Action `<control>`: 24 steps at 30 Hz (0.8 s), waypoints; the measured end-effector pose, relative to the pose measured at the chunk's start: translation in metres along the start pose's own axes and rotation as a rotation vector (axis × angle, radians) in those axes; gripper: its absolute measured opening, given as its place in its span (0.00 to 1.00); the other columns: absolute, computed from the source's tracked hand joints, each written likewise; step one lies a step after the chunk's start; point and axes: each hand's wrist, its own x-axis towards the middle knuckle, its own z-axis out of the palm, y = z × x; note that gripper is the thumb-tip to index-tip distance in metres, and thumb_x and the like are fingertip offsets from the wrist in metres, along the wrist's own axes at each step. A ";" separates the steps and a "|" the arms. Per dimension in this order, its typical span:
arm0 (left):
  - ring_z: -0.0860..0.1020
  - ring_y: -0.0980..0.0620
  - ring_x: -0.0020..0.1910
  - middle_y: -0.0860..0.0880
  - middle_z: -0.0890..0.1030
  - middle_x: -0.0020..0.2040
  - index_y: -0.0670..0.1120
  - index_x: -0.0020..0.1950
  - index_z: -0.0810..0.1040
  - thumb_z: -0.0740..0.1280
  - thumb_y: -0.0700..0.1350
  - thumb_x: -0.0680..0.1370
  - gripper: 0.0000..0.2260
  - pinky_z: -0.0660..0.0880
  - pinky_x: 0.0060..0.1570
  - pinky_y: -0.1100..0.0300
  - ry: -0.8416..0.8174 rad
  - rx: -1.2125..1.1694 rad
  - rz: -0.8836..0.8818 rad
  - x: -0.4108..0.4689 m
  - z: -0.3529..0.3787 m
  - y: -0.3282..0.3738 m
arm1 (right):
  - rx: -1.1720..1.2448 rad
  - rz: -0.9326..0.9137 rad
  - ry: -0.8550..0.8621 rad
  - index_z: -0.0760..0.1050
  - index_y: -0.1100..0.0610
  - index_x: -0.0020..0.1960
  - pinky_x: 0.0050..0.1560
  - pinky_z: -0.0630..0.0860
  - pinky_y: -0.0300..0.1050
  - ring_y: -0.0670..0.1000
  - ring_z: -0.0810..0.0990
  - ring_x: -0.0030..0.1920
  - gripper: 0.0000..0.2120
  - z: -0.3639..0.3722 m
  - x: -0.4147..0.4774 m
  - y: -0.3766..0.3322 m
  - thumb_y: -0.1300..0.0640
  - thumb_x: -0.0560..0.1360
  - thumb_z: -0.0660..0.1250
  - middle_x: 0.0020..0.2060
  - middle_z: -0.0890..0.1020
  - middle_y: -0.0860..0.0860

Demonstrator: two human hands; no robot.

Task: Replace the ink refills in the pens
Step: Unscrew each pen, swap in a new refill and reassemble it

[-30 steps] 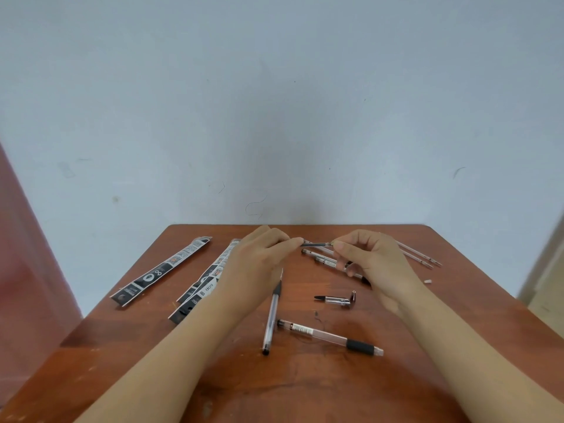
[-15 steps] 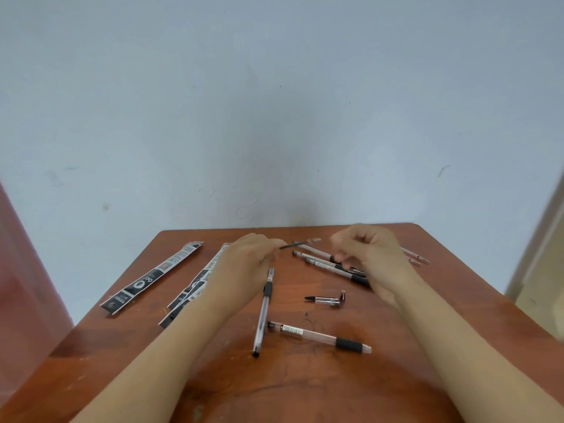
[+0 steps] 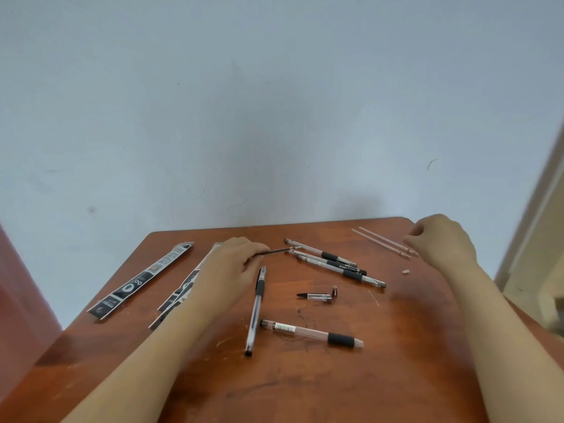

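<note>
While a person's left hand [image 3: 232, 264] pinches a thin, dark ink refill [image 3: 276, 251] between thumb and fingers, its slim shaft pointing right just above a scuffed reddish-brown wooden table [image 3: 396, 377], the right hand [image 3: 442, 242] sits near the far right corner with fingers curled at the tips of two clear refill tubes [image 3: 381, 242]. Blur hides whether that hand grips anything.

The refill's free end reaches the blunt ends of three clustered pens [image 3: 335, 265], which have transparent plastic barrels and black rubber grips and lie slanted side by side at the table's centre. A fourth pen [image 3: 255, 309] lies lengthwise just below the left hand. Nearer the camera rests an open pen barrel [image 3: 311, 332], clear with a printed label and a black grip. Between it and the cluster lie a clear pen cap [image 3: 314, 296] with a black end and, just beside it, a small metal tip cone [image 3: 334, 291]. Glossy black-and-white packaging strips [image 3: 143, 279], long and flat, lie at the left, partly under the left forearm. A tiny pale plastic piece [image 3: 405, 272] lies by the right wrist. Behind stands a matte blue-grey wall [image 3: 274, 117].
</note>
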 end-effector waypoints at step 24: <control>0.72 0.61 0.36 0.52 0.81 0.39 0.44 0.52 0.81 0.59 0.45 0.73 0.14 0.66 0.37 0.72 -0.061 -0.021 0.040 -0.001 -0.003 0.013 | -0.344 0.068 -0.378 0.71 0.57 0.32 0.45 0.74 0.41 0.52 0.80 0.32 0.10 0.009 0.009 0.014 0.58 0.70 0.69 0.23 0.78 0.51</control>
